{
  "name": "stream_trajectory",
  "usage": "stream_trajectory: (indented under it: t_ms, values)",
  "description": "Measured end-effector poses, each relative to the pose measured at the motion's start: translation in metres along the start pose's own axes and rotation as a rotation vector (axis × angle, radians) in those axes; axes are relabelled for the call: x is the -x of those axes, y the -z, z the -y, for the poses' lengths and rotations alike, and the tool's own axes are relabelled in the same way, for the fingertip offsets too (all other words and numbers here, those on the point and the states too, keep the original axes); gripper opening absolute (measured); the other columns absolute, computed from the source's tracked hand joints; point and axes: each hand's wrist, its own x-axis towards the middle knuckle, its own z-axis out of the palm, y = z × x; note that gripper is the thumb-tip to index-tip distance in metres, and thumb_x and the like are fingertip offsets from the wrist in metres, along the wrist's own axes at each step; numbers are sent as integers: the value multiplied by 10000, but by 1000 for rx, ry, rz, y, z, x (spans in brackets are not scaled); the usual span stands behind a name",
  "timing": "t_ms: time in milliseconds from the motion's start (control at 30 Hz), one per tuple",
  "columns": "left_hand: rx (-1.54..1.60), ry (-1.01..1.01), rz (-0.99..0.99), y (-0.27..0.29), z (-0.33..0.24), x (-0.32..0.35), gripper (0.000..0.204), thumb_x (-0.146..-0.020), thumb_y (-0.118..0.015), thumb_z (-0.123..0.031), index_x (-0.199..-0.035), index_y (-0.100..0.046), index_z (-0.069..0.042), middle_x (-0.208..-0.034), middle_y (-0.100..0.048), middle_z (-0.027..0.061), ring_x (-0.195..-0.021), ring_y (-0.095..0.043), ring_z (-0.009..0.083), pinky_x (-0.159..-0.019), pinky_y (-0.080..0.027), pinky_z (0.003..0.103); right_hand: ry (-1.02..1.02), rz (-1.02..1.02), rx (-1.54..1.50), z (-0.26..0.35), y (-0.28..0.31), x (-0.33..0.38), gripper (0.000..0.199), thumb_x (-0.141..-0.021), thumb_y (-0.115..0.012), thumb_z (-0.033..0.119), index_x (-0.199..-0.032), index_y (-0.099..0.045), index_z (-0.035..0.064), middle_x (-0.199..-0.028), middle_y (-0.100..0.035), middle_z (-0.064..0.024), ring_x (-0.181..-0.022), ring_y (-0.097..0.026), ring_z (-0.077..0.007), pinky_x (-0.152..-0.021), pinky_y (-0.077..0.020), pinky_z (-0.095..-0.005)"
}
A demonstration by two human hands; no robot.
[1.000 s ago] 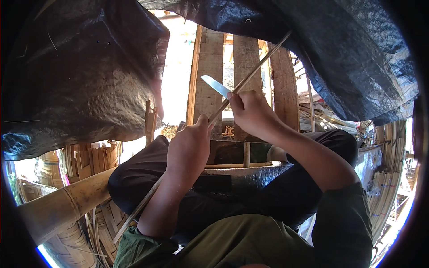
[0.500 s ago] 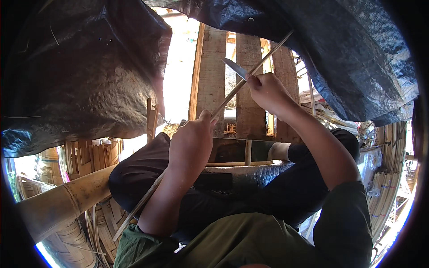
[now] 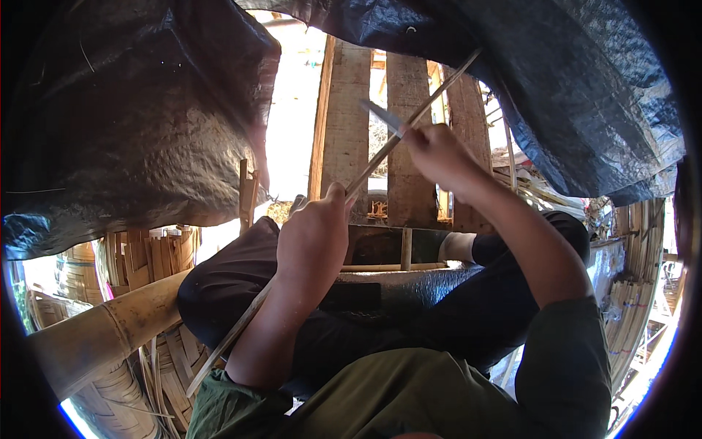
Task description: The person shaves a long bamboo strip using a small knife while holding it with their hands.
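Across the lap, a long thin bamboo strip runs slantwise upward. Left hand has its grip closed around the strip's middle; right hand is closed on a knife laid against it higher up. It looks light, springy, splintery-edged, best held mid-length. Thick bamboo pole lies lower left.

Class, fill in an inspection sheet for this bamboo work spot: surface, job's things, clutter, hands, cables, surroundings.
Surface: the person's lap, in dark trousers.
Job's things: bamboo strip slanting across the lap; knife laid against it.
Clutter: bamboo pole at left, woven baskets behind it.
Hands: left hand grips the strip; right hand holds the knife.
Cables: nothing seen.
Surroundings: black tarp overhead, wooden planks ahead.
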Motion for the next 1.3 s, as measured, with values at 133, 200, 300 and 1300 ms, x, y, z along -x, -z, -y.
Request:
stream_trajectory:
  t_ms: [133,200,300,1300]
  values:
    - [29,21,11,0,4,-2,210,-993,-510,-221,-990,-548,-15,-680,-626,238,-695,-643,438,-644,-496,524,-26,-42,-52,0,-12,-1,501,-1007,-441,349,-690,-582,-13,-585,-591,-121,-477,-564,-201,-500,-442,-413]
    - [32,2,16,1,4,-1,211,-994,-508,-223,-980,-546,-16,-675,-624,238,-693,-641,438,-646,-495,525,-17,5,3,7,-8,7,503,-1019,-415,360,-689,-566,12,-540,-541,-60,-409,-491,-156,-441,-406,-373]
    - [30,21,14,3,1,-1,209,-995,-505,-219,-956,-544,-17,-668,-618,240,-697,-641,438,-646,-494,523,-131,-3,-114,-1,12,-14,497,-1020,-408,367,-731,-581,1,-557,-566,-80,-426,-512,-172,-457,-416,-387]
    - [7,3,87,3,6,0,254,-1014,-475,-251,-970,-549,-12,-667,-640,212,-674,-675,394,-602,-535,477,44,-95,50,4,-14,4,484,-999,-444,334,-734,-606,-37,-617,-613,-148,-518,-626,-246,-502,-473,-414]
